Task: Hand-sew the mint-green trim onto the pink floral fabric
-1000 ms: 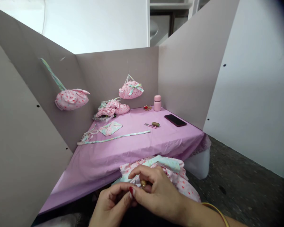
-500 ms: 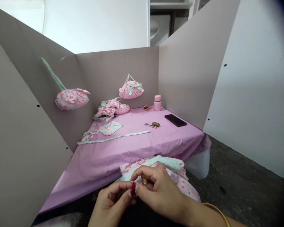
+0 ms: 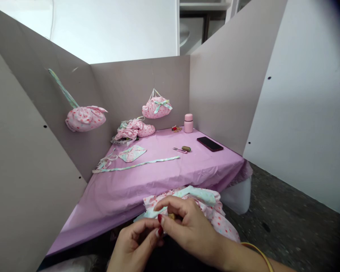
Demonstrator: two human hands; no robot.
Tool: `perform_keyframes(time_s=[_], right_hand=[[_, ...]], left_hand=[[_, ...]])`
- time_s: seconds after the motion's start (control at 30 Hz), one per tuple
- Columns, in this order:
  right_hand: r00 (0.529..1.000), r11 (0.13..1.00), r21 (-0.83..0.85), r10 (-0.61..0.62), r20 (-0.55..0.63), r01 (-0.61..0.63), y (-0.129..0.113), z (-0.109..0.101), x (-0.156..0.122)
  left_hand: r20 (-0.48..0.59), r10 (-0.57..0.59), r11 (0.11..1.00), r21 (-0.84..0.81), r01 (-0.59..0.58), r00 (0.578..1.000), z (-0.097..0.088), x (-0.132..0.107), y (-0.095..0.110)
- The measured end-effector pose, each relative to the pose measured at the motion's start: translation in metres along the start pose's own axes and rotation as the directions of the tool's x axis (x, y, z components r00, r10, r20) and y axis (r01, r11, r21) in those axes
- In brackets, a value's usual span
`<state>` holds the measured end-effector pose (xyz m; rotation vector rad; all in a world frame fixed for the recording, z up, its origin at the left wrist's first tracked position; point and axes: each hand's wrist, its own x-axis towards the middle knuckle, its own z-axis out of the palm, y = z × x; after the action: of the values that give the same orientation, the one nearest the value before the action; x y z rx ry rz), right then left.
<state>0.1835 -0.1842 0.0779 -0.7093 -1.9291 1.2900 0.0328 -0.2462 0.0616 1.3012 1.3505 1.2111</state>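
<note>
My left hand is low in the view, its thumb and index finger pinched together. Whatever lies in that pinch is too small to make out. My right hand meets it from the right, thumb tip against the left fingertips. The right index finger is lifted, with a gap to the thumb, and the other fingers curl. A gold dimpled thimble or ring shows on a right-hand finger. Right behind the hands lies bunched pink dotted and mint fabric, hanging below the table edge.
On the pink-covered table are a fabric strip, a folded cloth piece, thread snips, a thread spool, a phone and a pink bottle. Pink fabric bundles hang near the grey panels.
My right index finger has lifted up and away from its thumb, opening that pinch. The left hand still pinches in nearly the same place.
</note>
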Motion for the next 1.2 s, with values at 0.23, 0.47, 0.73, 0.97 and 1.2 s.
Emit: perform_keyframes(time_s=[0.23, 0.47, 0.73, 0.97, 1.2], right_hand=[[0.999, 0.981, 0.192, 0.024, -0.031, -0.018, -0.0037, -0.006, 0.0019], [0.992, 0.957, 0.263, 0.106, 0.061, -0.119, 0.0018, -0.0037, 0.0037], [0.989, 0.977, 0.156, 0.132, 0.073, -0.142, 0.0013, -0.0017, 0.0037], [0.998, 0.996, 0.07, 0.055, 0.008, -0.056, 0.003, -0.004, 0.0043], [0.999, 0.998, 0.046, 0.035, -0.007, -0.035, 0.0021, -0.0049, 0.004]], left_hand=[[-0.034, -0.07, 0.986, -0.152, 0.064, 0.997, -0.0007, 0.002, -0.0028], [-0.062, -0.08, 0.979, -0.19, 0.067, 0.995, 0.0014, 0.0015, 0.002], [-0.078, -0.076, 0.973, -0.226, 0.057, 0.994, 0.0017, 0.0002, 0.0056], [-0.14, -0.091, 0.964, -0.262, 0.052, 0.986, 0.0004, 0.0023, 0.0028], [-0.277, 0.038, 0.988, -0.132, -0.077, 0.96, -0.0006, -0.0032, 0.0026]])
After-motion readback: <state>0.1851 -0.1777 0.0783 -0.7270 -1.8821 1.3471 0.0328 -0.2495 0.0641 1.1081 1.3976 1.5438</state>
